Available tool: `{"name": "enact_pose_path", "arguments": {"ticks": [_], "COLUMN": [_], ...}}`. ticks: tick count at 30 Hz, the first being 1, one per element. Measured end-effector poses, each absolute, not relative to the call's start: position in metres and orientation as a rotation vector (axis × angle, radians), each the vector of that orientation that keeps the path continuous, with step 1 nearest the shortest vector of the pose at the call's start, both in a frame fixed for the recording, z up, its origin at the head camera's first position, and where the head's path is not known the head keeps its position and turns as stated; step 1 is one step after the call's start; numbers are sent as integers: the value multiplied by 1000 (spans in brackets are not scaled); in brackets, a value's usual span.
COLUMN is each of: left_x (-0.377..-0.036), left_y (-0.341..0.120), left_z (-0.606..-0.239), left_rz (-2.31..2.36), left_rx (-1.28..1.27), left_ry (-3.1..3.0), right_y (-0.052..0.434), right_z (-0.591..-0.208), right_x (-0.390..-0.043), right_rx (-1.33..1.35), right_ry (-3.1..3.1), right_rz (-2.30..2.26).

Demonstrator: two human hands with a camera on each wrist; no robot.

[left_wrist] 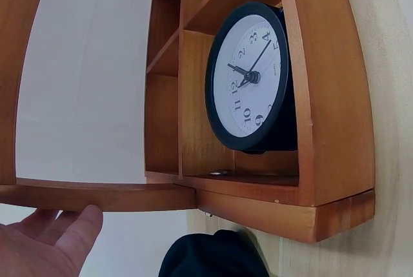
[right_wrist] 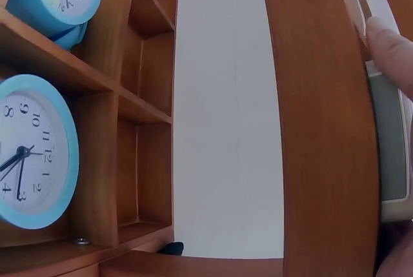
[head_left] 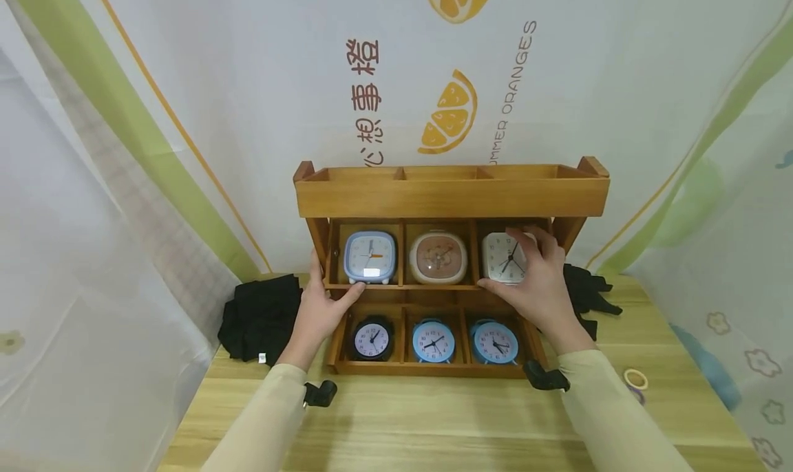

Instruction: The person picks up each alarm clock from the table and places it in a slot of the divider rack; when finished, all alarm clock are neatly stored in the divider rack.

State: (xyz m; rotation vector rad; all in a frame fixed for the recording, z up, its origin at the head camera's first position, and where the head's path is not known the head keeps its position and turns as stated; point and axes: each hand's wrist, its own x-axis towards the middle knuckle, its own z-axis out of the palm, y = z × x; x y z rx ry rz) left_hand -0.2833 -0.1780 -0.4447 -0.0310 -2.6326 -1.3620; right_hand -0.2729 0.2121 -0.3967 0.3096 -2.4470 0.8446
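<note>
A wooden tiered rack (head_left: 452, 198) stands on the table. In its right middle-tier compartment sits a square white alarm clock (head_left: 499, 255), which my right hand (head_left: 545, 290) holds between thumb and fingers, partly covering its face. My left hand (head_left: 317, 315) grips the rack's left side, thumb along the middle tier's front edge. In the left wrist view, that thumb (left_wrist: 82, 235) touches a wooden side piece. A blue-rimmed square clock (head_left: 370, 256) and a pinkish-white rounded clock (head_left: 438, 257) fill the other two middle compartments.
On the lower tier stand a black round clock (head_left: 372, 338) and two light-blue ones, at the middle (head_left: 433, 341) and right (head_left: 494, 342). Black cloth (head_left: 260, 315) lies left of the rack; more black cloth (head_left: 585, 294) lies right. Small rings (head_left: 636, 380) rest on the table's right.
</note>
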Motion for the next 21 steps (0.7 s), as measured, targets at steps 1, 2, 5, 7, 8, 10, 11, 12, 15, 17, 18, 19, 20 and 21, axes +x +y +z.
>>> {"name": "enact_pose_path", "arguments": {"ticks": [1,2,5,7,8,10,11,12,15,17,18,19,20,21], "left_x": [-283,-283,-284,-285,-285,-285,-285,-285,-284,-284,-284,-284,-283,-283], "left_y": [-178,-177,-176,-176,-176,-175,-175,-175,-176,-176,-176,-177,-177,-177], "left_z": [-445,-445,-445,-445,-446,-446,-446,-446,-444,-444,-444,-444,-444,-444], "left_rz": [-1360,-1361,-1368,-1369,-1375,-1386,-1386,-1383,-1379,-1370,-1367,-1366,-1366,-1365], "left_rx": [-29,-29,-31,-28,-27,-24,-19,-13,-6,-8,-11,-14,-18,-22], "left_ry": [-2635,-2634,-2625,-2627,-2628,-2629,-2632,-2633,-2634,-2638,-2639,-2640,-2641,-2640], "right_y": [212,212,214,216,216,218,218,218,218,218,218,218,217,217], "right_z": [-397,-397,-395,-394,-393,-393,-392,-392,-391,-391,-391,-392,-392,-392], "right_x": [-273,-273,-274,-275,-275,-277,-277,-278,-278,-277,-276,-275,-274,-273], "right_rx": [305,303,324,352,364,383,390,394,399,400,400,400,401,399], "right_ry": [-2468,-2486,-2545,-2576,-2589,-2611,-2619,-2626,-2634,-2630,-2626,-2622,-2618,-2616], "right_rz": [844,845,817,785,766,741,740,742,761,766,762,758,754,747]}}
